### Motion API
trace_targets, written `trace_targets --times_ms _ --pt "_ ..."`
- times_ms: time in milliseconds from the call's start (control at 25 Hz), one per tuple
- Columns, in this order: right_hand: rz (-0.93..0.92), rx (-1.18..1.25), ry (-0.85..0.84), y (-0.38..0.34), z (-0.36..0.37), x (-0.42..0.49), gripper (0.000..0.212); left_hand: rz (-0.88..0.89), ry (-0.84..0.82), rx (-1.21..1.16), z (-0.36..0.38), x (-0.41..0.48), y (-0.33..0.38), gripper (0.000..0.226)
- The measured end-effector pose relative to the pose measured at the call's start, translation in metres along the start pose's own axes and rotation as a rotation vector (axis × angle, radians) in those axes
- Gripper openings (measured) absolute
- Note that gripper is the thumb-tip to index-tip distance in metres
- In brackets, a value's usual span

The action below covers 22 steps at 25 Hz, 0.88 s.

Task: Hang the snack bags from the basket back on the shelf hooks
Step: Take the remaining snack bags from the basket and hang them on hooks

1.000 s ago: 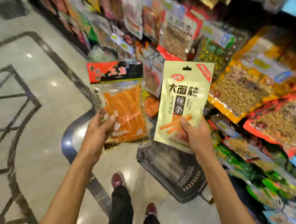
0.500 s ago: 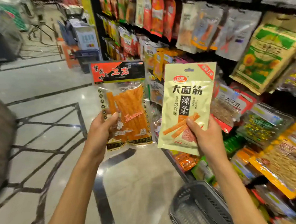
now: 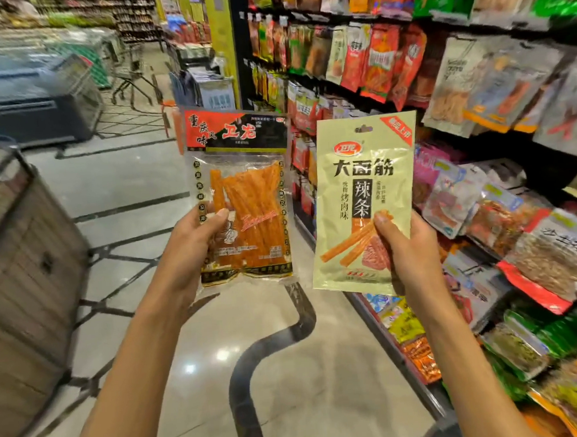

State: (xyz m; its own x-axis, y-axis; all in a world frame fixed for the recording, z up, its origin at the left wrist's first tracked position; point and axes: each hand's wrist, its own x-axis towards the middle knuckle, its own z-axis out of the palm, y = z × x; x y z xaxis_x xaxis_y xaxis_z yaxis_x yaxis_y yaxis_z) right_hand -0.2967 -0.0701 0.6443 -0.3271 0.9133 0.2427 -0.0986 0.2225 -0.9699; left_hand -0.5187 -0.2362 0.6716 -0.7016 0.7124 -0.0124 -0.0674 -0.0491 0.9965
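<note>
My left hand [image 3: 190,256] grips a clear snack bag [image 3: 244,194] with a red and black header and orange sticks inside, held upright over the aisle floor. My right hand [image 3: 407,254] grips a pale green snack bag [image 3: 363,185] with black characters and a hang hole at its top, also upright. Both bags are at chest height, side by side, left of the shelf hooks [image 3: 458,80] that carry rows of hanging snack packs. The basket is almost out of view; only a dark edge [image 3: 442,429] shows at the bottom.
Shelving packed with hanging snack bags [image 3: 538,252] runs along the right. A brown display bin [image 3: 25,277] stands at the left. A freezer cabinet [image 3: 33,99] and metal carts lie farther down the aisle. The polished floor [image 3: 222,359] stretches ahead between them.
The view has risen from the basket and floor up to the aisle and upper shelves. Both hands keep their bags, which now sit a little higher and farther apart.
</note>
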Motion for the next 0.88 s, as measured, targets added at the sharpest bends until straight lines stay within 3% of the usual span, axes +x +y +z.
trace_targets --times_ms 480,880 --pt "-0.005 -0.036 -0.054 0.023 0.114 0.171 0.016 0.005 0.011 -0.03 -0.025 0.198 0.018 0.013" --pt "-0.007 -0.034 -0.046 0.064 0.2 0.345 0.012 -0.015 0.064 -0.067 -0.035 0.399 0.026 0.023"
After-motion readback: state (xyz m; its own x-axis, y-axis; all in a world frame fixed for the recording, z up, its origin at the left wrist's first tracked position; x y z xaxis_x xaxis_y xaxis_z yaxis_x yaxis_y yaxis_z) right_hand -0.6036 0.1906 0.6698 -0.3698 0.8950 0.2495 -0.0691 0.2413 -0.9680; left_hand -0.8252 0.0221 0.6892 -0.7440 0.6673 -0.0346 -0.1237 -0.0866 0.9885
